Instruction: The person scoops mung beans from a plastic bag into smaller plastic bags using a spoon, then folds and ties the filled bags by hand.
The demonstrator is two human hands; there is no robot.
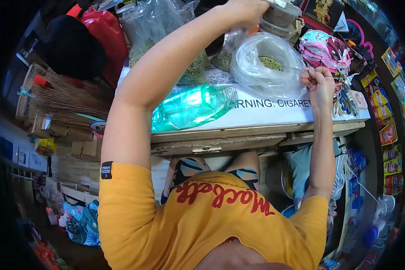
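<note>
My left hand (248, 12) reaches to the far edge of the table, beside a stack of clear plastic containers (276, 21). Its fingers are bent at something whitish that is partly cut off by the frame. My right hand (319, 83) is closed in a pinch at the right rim of an open clear plastic bag (247, 56). Green beans (271, 63), small and round, lie inside that bag. Larger clear bags of similar green beans (194, 67) stand behind my left forearm. A green plastic bottle (186, 108) lies on its side in front of them.
A white sheet with printed lettering (270, 102) covers the wooden table (220, 141). Pink patterned cloth (321, 47) and scissors (344, 104) are at the right. A stick broom (72, 96) and red bag (108, 38) are at the left. Hanging packets (388, 135) line the far right.
</note>
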